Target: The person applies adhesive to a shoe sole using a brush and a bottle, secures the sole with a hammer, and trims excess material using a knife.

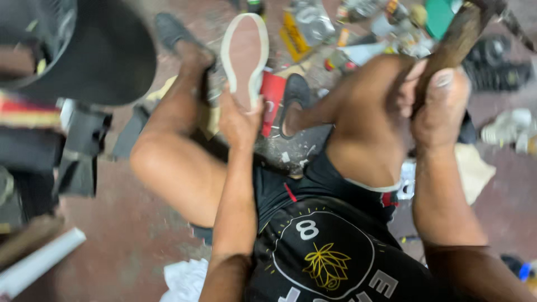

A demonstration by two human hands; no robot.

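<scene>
My left hand [239, 120] grips a shoe [244, 56] by its heel end, sole up; the sole is brownish with a white rim and points away from me between my knees. My right hand [439, 106] is closed around the wooden handle of a tool [456, 39], raised at the upper right above my right knee; its head runs out of the frame's top edge and is blurred. I sit low with bare knees apart, in dark shorts and dark shoes.
A red box [272, 100] lies on the floor under the shoe. Cans, bottles, a yellow tool and a green object crowd the floor at the top [347, 33]. A dark round object [84, 50] and stacked items fill the left. White cloth [182, 279] lies near my seat.
</scene>
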